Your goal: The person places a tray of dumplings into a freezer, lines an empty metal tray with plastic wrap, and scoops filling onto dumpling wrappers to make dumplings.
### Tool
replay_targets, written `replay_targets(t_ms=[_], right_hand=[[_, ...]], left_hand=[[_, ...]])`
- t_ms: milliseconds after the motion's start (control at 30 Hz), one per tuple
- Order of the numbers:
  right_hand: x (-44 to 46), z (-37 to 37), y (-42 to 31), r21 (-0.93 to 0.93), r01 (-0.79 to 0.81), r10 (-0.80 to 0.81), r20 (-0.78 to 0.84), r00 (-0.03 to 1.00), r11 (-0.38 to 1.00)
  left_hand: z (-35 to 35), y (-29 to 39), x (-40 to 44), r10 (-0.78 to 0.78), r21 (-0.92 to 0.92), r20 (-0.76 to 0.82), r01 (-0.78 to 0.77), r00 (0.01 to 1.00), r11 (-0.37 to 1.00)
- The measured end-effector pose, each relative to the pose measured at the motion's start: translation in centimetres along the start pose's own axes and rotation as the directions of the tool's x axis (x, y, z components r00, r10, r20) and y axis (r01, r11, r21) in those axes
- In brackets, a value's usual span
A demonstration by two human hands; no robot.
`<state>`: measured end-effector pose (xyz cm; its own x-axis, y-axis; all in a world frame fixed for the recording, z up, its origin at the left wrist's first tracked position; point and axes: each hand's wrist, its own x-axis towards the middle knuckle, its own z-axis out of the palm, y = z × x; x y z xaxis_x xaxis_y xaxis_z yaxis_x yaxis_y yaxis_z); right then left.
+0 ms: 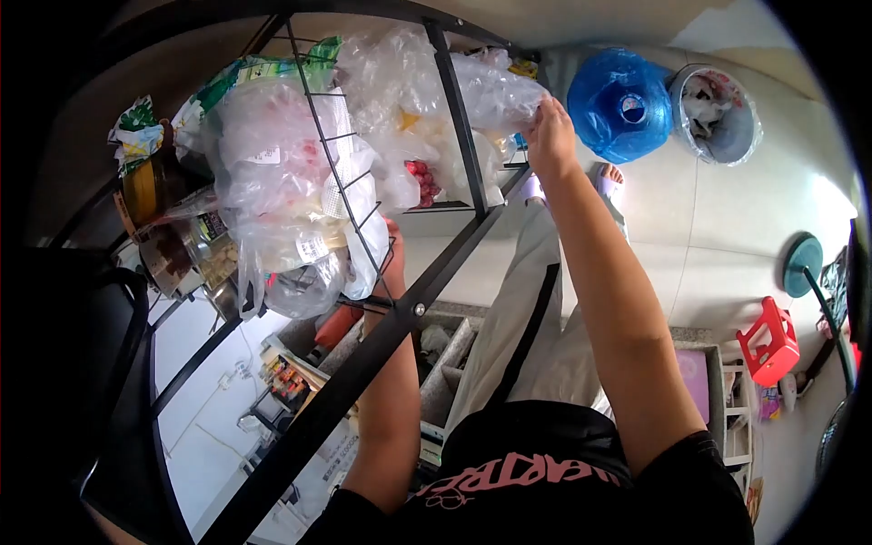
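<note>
My right hand point(551, 138) is closed on the edge of a clear plastic bag point(500, 91) at the right end of a black wire rack point(461, 118). My left hand point(393, 259) is lower, beside the rack's wire side and next to a white plastic bag point(361, 227). Bags and the rack hide most of its fingers, so I cannot tell what it grips. Several crumpled clear bags point(386, 82) fill the rack. One pile of bags point(272, 163) carries white labels. Something red and round in a bag point(422, 182) shows near the rack's middle.
On the floor at the right stand a large blue water jug point(618, 109) and a lined waste bin point(740, 127). A red stool point(768, 341) is farther right. Grey storage boxes point(445, 386) are below the rack. Jars and packets point(195, 245) crowd the rack's left side.
</note>
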<state>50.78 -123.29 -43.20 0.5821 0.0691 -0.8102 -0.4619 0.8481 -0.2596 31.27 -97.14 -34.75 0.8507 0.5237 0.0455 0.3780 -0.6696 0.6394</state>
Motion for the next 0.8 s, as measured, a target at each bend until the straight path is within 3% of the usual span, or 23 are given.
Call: replay_targets(t_ms=[33, 100, 200, 233, 300, 433, 600, 633, 667, 733, 767, 800], right_hand=[[0.7, -0.1, -0.1, 0.000, 0.000, 0.000, 0.002, 1.000, 1.000], [1.7, 0.1, -0.9, 0.076, 0.134, -0.145, 0.178, 0.973, 0.988], [1.5, 0.3, -2.3, 0.114, 0.199, -0.202, 0.019, 0.979, 0.973], [1.7, 0.1, -2.4, 0.112, 0.201, -0.204, 0.021, 0.979, 0.973], [1.8, -0.2, -2.9, 0.079, 0.238, -0.219, -0.195, 0.956, 0.968], [1.6, -0.4, -4.5, 0.240, 0.300, -0.242, -0.244, 0.939, 0.923], [2.8, -4.3, -8.2, 0.252, 0.354, -0.303, -0.219, 0.927, 0.901], [3.5, -5.9, -9.6, 0.315, 0.298, -0.250, -0.183, 0.951, 0.901], [2.2, -7.1, -10.2, 0.195, 0.394, -0.414, 0.069, 0.908, 0.898], [3.7, -11.4, -12.8, 0.310, 0.147, -0.281, 0.447, 0.849, 0.939], [2.6, -11.1, -13.6, 0.308, 0.157, -0.289, 0.448, 0.846, 0.938], [0.5, -10.3, -14.5, 0.223, 0.284, -0.356, 0.439, 0.825, 0.932]], left_hand=[[-0.4, -0.8, -0.1, 0.062, 0.114, 0.049, -0.067, 0.997, 0.991], [-1.7, -2.3, -0.5, 0.162, 0.326, 0.168, -0.209, 0.972, 0.922], [-2.9, -3.6, -1.1, 0.238, 0.539, 0.332, -0.391, 0.913, 0.746], [-3.0, -3.7, -1.1, 0.242, 0.557, 0.338, -0.400, 0.910, 0.728], [-2.7, -3.5, -1.1, 0.246, 0.559, 0.314, -0.388, 0.917, 0.732], [-1.9, -2.0, -1.0, 0.253, 0.516, 0.201, -0.322, 0.946, 0.794], [1.4, 2.4, 0.4, 0.279, 0.380, -0.004, -0.257, 0.960, 0.888], [2.7, 3.7, 0.7, 0.286, 0.342, -0.046, -0.254, 0.957, 0.905], [3.9, 5.0, 1.3, 0.296, 0.314, -0.068, -0.262, 0.953, 0.913], [5.7, 8.0, 2.7, 0.329, 0.327, -0.011, -0.308, 0.944, 0.893], [5.9, 10.4, 3.3, 0.374, 0.413, 0.125, -0.391, 0.919, 0.823], [6.8, 10.7, 3.5, 0.275, 0.356, 0.126, -0.302, 0.953, 0.884]])
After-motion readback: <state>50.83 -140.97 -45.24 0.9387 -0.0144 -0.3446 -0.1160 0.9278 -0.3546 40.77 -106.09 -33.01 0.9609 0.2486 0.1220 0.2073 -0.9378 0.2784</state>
